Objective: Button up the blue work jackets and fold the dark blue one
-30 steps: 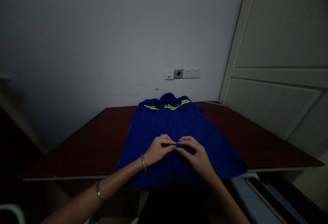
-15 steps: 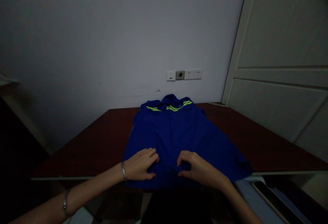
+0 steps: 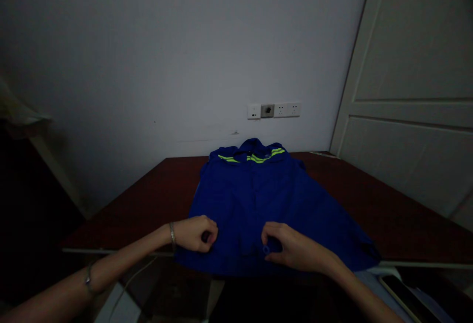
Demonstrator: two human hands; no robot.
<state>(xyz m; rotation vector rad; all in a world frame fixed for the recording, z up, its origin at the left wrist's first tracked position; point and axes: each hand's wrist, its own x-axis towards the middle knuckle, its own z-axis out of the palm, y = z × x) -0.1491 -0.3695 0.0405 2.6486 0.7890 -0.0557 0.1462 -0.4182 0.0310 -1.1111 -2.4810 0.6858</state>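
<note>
A blue shirt (image 3: 266,200) with yellow-green stripes at the collar lies flat on a dark red-brown table (image 3: 148,205), collar toward the wall. My left hand (image 3: 195,234) is curled into a fist at the shirt's near left hem, fingers closed on the fabric edge. My right hand (image 3: 291,250) pinches the hem near the middle, thumb and fingers pressed together on the cloth. Both wrists reach in from the table's front edge; the left one wears a bracelet.
A white wall with a row of sockets (image 3: 273,110) stands behind the table. A white panelled door (image 3: 414,116) is at the right. A phone-like flat object (image 3: 402,294) lies at the lower right, below the table edge.
Both hands drew back from the shirt's middle to its near hem and moved apart. The left hand went from flat to a fist; the view shifted slightly left.
</note>
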